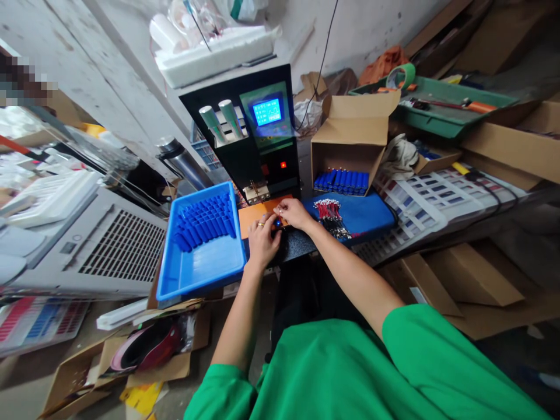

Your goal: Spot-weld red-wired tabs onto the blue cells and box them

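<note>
My left hand (263, 240), with a ring on one finger, is closed around a blue battery cell (278, 223) that shows only in part between my fingers. My right hand (296, 213) meets it from the right, thumb and fingertips pinched together over the cell; what they pinch is too small to make out. Both hands are over an orange board (250, 217) at the foot of a black spot welder (236, 157). The welder's metal electrode holders (257, 192) are just behind my hands, and its screen (268, 112) is lit.
To the left, a blue tray (205, 265) holds many blue cells. At right, red and black wire leads (330, 217) lie on a blue surface (370, 211). Behind them stands an open cardboard box (350, 119) of blue cells. A steel flask (186, 163) stands behind the tray.
</note>
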`<state>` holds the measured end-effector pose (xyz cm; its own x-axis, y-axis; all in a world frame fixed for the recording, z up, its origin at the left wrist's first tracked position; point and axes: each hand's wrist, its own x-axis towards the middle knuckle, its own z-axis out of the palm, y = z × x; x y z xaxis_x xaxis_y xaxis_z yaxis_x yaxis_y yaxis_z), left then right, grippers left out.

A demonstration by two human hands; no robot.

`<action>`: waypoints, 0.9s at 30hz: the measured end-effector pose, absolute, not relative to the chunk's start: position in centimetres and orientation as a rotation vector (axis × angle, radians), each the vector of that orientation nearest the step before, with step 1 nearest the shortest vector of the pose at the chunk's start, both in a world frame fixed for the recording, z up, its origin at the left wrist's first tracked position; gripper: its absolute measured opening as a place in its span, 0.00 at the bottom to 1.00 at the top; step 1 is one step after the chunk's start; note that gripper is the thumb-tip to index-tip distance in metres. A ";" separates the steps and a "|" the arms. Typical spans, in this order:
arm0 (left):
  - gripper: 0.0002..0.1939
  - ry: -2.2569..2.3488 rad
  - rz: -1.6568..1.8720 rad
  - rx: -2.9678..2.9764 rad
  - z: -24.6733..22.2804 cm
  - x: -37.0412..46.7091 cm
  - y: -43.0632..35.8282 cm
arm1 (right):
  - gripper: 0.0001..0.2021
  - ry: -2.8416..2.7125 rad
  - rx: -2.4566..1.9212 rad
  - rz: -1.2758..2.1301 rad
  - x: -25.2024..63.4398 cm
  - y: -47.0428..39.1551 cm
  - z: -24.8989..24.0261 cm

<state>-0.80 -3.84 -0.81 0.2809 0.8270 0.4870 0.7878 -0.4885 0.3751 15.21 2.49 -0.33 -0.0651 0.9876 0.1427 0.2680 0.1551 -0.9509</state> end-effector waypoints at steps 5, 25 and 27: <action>0.12 1.538 1.035 2.424 -1.5 -1.3 -3.4 | 0.10 -1.516 -1.306 0.983 15.3 2.1 0.0; 0.14 1.304 1.372 1.408 0.4 -0.1 -6.0 | 0.13 -1.070 -1.182 1.367 15.0 -0.8 1.4; 0.15 1.294 1.360 1.425 0.3 -0.3 -5.9 | 0.13 -1.057 -1.182 1.349 15.1 -0.7 1.3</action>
<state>-0.28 -5.88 0.33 -0.0835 0.9746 0.2077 0.1590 -0.1928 0.9683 15.13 -0.74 1.30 -0.0094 0.9944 -0.1054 -0.1356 -0.1057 -0.9851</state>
